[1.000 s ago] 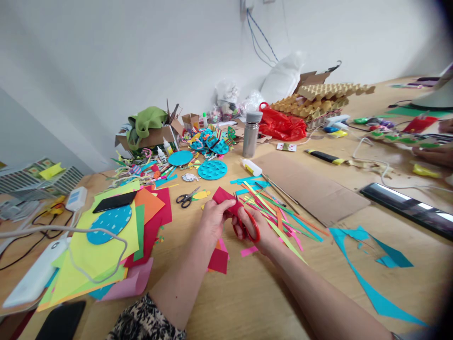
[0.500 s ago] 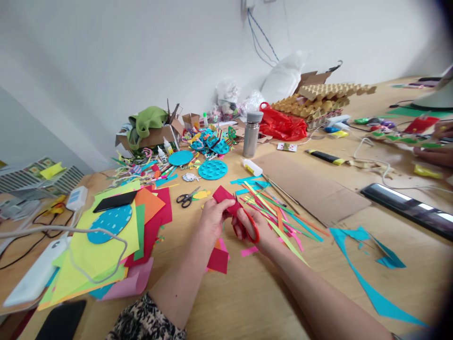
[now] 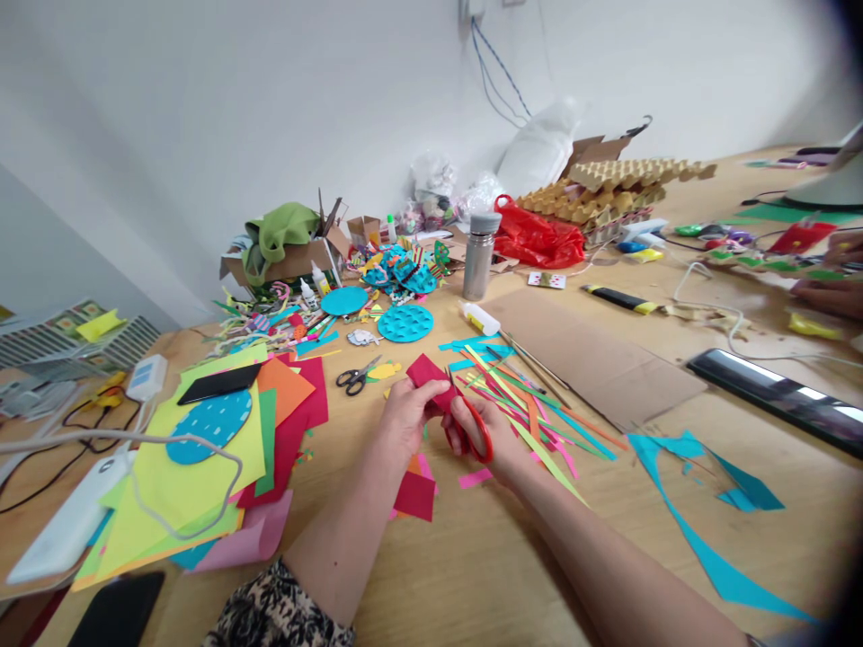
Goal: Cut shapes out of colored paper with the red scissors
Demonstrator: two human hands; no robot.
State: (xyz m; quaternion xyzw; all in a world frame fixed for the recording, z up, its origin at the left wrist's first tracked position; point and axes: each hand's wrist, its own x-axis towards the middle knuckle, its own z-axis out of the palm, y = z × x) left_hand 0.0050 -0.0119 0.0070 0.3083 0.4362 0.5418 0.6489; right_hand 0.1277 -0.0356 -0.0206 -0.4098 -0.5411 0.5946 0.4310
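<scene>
My left hand (image 3: 408, 418) pinches a small piece of red paper (image 3: 424, 370) between thumb and fingers, near the middle of the view. Close against it, my right hand (image 3: 482, 431) is closed around the red handles of a pair of scissors (image 3: 484, 438). The scissors' blades point up and away along the right edge of the red paper; how far they are open is hard to tell. Below the hands, a red paper piece (image 3: 414, 496) lies on the table over orange and pink scraps. Thin coloured paper strips (image 3: 539, 413) are spread to the right of my right hand.
Black-handled scissors (image 3: 351, 381) lie beyond my left hand. Coloured sheets (image 3: 162, 503) and a cable fill the left. A steel bottle (image 3: 477, 261), glue bottle (image 3: 480, 319) and cardboard (image 3: 593, 359) stand or lie further back. Another person's hands (image 3: 832, 292) show at the right edge.
My hands, the red paper and the scissors look almost unchanged. At the right edge, the other person's hand has shifted slightly, and the cut blue paper's folded flap has spread a little rightward.
</scene>
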